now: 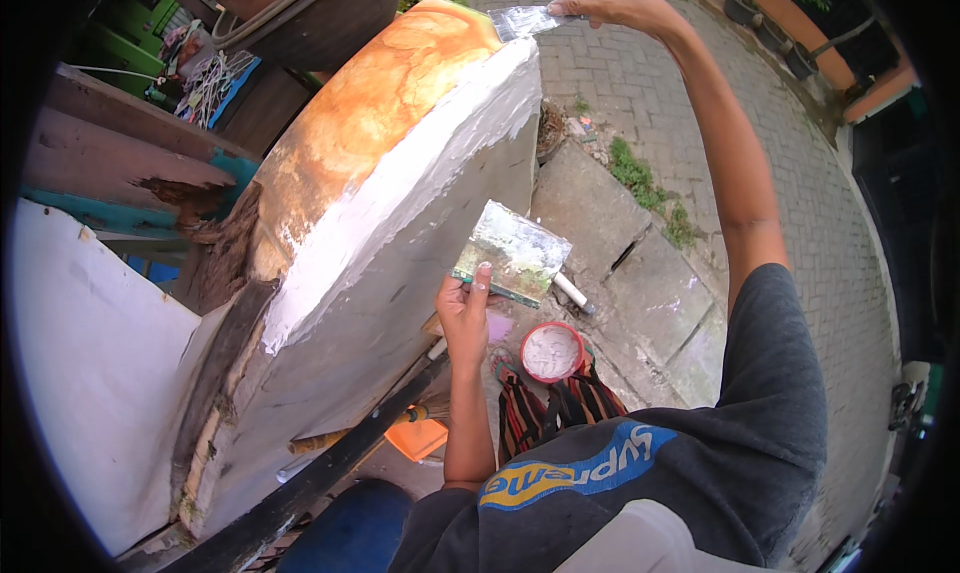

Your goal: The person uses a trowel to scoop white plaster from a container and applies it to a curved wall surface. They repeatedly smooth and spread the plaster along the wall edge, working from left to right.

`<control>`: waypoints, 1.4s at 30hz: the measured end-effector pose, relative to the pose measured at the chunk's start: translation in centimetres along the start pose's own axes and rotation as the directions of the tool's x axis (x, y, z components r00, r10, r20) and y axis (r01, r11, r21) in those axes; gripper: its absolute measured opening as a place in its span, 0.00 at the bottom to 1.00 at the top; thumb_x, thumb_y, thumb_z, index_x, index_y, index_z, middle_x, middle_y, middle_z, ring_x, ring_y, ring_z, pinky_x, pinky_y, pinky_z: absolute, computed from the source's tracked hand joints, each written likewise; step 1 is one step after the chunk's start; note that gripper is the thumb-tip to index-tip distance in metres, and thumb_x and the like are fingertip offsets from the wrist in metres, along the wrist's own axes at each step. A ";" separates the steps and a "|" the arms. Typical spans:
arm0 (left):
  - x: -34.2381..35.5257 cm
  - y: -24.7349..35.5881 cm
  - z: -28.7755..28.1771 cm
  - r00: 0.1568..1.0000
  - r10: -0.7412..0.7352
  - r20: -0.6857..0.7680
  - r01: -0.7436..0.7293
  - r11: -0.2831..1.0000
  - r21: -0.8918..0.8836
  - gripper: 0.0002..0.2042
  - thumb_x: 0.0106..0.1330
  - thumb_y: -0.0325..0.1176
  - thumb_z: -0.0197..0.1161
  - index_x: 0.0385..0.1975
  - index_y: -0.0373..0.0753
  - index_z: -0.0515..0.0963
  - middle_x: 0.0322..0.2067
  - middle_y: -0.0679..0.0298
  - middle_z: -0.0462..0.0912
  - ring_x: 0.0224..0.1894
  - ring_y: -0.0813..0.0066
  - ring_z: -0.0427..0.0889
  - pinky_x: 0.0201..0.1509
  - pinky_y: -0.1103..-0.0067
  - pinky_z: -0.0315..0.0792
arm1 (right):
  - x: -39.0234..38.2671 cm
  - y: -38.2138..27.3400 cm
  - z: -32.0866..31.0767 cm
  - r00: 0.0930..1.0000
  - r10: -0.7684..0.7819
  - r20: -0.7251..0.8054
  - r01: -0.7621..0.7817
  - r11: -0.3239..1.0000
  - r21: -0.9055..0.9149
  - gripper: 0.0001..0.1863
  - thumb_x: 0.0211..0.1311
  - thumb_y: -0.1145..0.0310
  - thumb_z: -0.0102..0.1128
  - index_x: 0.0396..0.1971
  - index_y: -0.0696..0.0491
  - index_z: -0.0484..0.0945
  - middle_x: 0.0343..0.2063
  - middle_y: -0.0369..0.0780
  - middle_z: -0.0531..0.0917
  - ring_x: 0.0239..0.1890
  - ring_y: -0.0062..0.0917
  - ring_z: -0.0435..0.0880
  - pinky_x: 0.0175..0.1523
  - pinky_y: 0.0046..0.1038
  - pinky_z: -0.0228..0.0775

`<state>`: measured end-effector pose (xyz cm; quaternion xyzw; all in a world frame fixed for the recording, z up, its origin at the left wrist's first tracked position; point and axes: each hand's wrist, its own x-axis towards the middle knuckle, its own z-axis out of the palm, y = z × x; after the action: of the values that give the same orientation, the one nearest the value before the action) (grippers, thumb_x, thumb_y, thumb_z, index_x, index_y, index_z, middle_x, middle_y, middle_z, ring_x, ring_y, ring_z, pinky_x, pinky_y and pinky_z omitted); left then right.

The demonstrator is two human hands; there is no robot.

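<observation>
My right hand (622, 1) is raised at the top, its fingers closed on the handle of a putty knife (525, 21). The metal blade is smeared white and rests at the far upper corner of a wall (455, 178). A thick white coat of putty (400, 188) runs along the wall's edge, beside an orange-brown stained face (375, 83). Lower down, my left hand (466, 318) grips a flat rectangular plate (515, 248) with a greenish edge, thumb on top. White paste covers much of that plate.
A red tub of white paste (552, 352) stands near my feet. A white tube-like piece (574, 293) shows beside the plate. A dark pole (330, 468) slants at lower left, near an orange object (416, 438). Concrete slabs (590, 198) and brick paving (800, 243) lie to the right.
</observation>
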<state>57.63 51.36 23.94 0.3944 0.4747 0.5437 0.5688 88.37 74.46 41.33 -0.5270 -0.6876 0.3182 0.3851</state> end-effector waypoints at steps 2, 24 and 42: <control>0.3 0.1 0.5 1.000 0.004 0.004 -0.004 1.000 -0.008 0.11 0.69 0.32 0.59 0.45 0.32 0.76 0.37 0.60 0.83 0.33 0.77 0.84 0.34 0.79 0.81 | 1.6 1.8 -0.3 0.998 -0.060 -0.019 0.061 0.997 0.048 0.14 0.48 0.64 0.76 0.22 0.53 0.78 0.16 0.32 0.79 0.17 0.13 0.75 0.21 0.17 0.65; -0.4 -7.3 9.7 0.900 -0.376 0.222 0.436 0.804 -0.405 0.15 0.71 0.36 0.54 0.50 0.31 0.70 0.41 0.56 0.80 0.39 0.69 0.83 0.44 0.73 0.80 | -22.9 12.8 10.3 0.915 0.191 0.356 -0.377 0.719 0.584 0.15 0.59 0.60 0.68 0.22 0.53 0.76 0.16 0.29 0.75 0.15 0.09 0.69 0.19 0.16 0.59; -20.6 -13.0 39.1 0.870 -0.483 0.103 0.473 0.756 -0.453 0.07 0.70 0.30 0.54 0.39 0.33 0.72 0.28 0.62 0.76 0.24 0.81 0.75 0.20 0.87 0.73 | -52.9 24.4 -19.5 0.869 0.445 0.218 -0.462 0.569 0.681 0.12 0.67 0.59 0.57 0.38 0.52 0.75 0.26 0.33 0.78 0.17 0.12 0.66 0.25 0.17 0.62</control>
<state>99.54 32.24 23.03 0.1071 0.4210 0.4816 0.7611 124.80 29.67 20.24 -0.4899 -0.3550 0.6527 0.4561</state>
